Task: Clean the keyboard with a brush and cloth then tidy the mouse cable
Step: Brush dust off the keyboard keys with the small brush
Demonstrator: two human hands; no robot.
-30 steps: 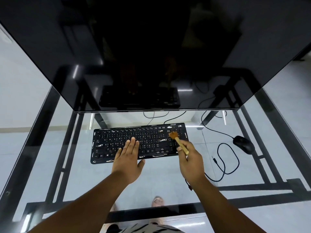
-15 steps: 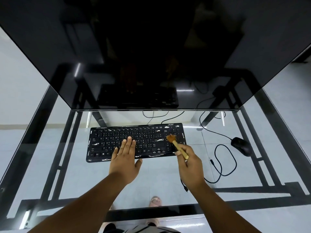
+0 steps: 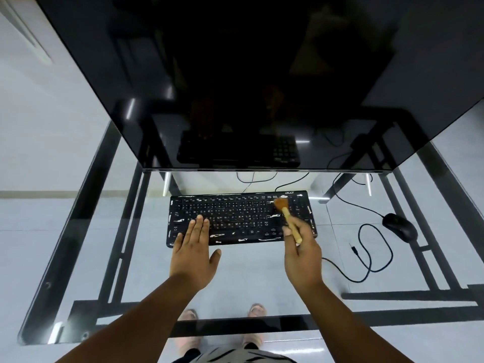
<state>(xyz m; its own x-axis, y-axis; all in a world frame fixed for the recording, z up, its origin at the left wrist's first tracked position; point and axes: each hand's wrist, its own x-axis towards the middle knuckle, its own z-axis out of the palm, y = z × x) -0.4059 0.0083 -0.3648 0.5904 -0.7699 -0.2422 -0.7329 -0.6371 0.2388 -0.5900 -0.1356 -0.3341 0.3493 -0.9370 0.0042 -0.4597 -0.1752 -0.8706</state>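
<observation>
Two hands: working over a glass worktop (image 3: 136, 258)
Room: bare glass lying left of keyboard (image 3: 239, 218)
Keyboard: black, showing white smears
Left hand (image 3: 195, 258): fingers lying flat, empty
Right hand (image 3: 302, 255): fingers pinching brush (image 3: 288, 217)

Dim and cool overall, with streaks of glare on the dark monitor (image 3: 235, 82) above both hands, wide-angle bending at the edges, sharp near the hands.
</observation>
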